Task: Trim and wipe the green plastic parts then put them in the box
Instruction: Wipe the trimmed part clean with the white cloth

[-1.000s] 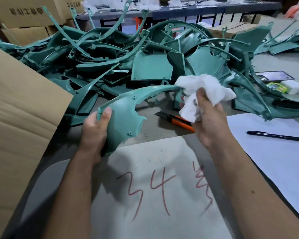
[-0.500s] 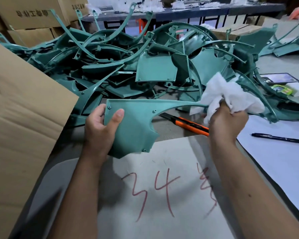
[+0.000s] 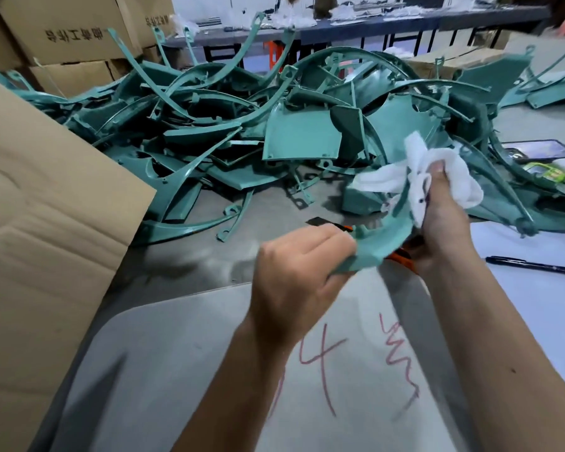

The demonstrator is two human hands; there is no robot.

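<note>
Head view: wiping is the step in hand. The left hand [image 3: 302,275] grasps the wide end of a curved green plastic part [image 3: 384,236], held above the table at about 3 o'clock from centre. The right hand [image 3: 437,223] clenches a white cloth [image 3: 450,171] round the part's narrow arm. Next, I judge, the part goes to the cardboard box [image 3: 46,223] at 9 o'clock. Red handwriting on the grey sheet [image 3: 193,370] shows a "4"; the carton [image 3: 62,27] print at 11 o'clock is unreadable.
</note>
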